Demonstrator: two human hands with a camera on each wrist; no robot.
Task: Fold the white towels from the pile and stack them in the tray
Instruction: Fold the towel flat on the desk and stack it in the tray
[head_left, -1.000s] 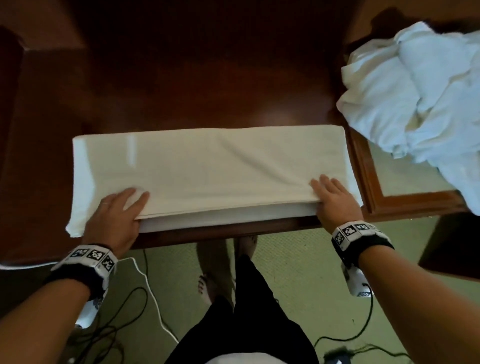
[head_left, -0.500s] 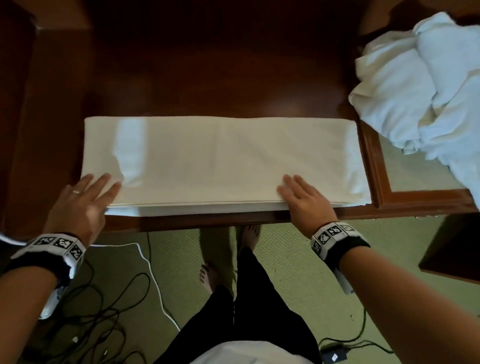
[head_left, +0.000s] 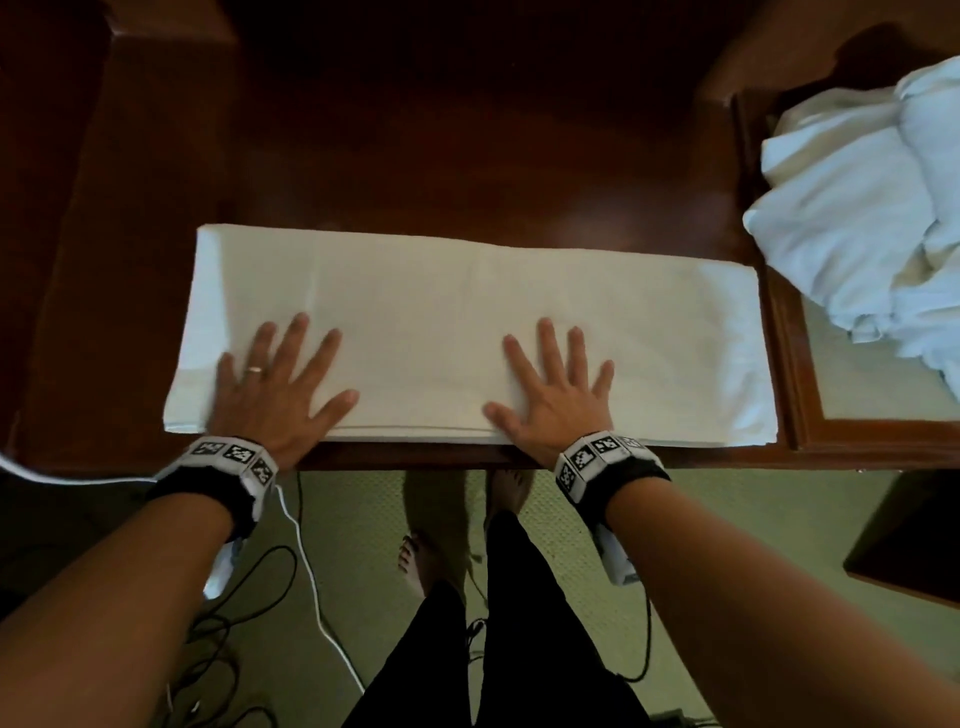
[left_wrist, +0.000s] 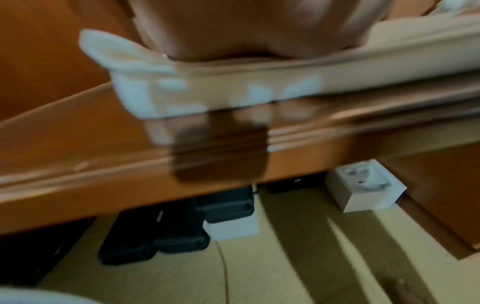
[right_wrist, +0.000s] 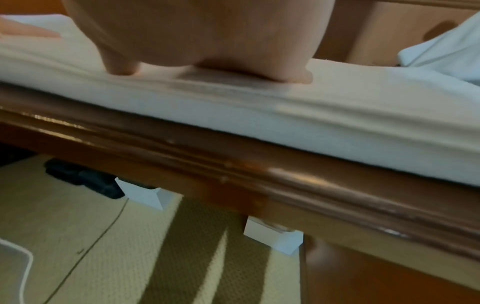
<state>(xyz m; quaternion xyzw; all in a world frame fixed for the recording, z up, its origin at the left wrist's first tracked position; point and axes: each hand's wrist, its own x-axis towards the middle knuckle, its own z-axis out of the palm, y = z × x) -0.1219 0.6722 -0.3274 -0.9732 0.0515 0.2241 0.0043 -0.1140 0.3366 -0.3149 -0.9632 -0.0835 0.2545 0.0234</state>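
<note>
A white towel (head_left: 426, 312) lies folded into a long flat strip along the near edge of the dark wooden table (head_left: 467, 156). My left hand (head_left: 278, 379) presses flat on its left part, fingers spread. My right hand (head_left: 556, 384) lies flat on the towel right of the middle, fingers spread too. The wrist views show each palm (left_wrist: 246, 30) (right_wrist: 207, 37) resting on the towel's layered front edge (left_wrist: 259, 82) (right_wrist: 259, 115). A crumpled pile of white towels (head_left: 872, 208) sits at the right, on a wooden-framed tray (head_left: 779, 338).
Below the table edge are green carpet (head_left: 363, 519), loose black and white cables (head_left: 306, 561), and my bare feet (head_left: 415, 561). Dark cases (left_wrist: 168, 230) and white boxes (left_wrist: 363, 187) stand under the table. A dark wooden piece (head_left: 909, 540) stands at the lower right.
Both hands slid from the towel's ends inward and up onto its top, now lying flat with fingers spread. The towel's front edges now line up more evenly.
</note>
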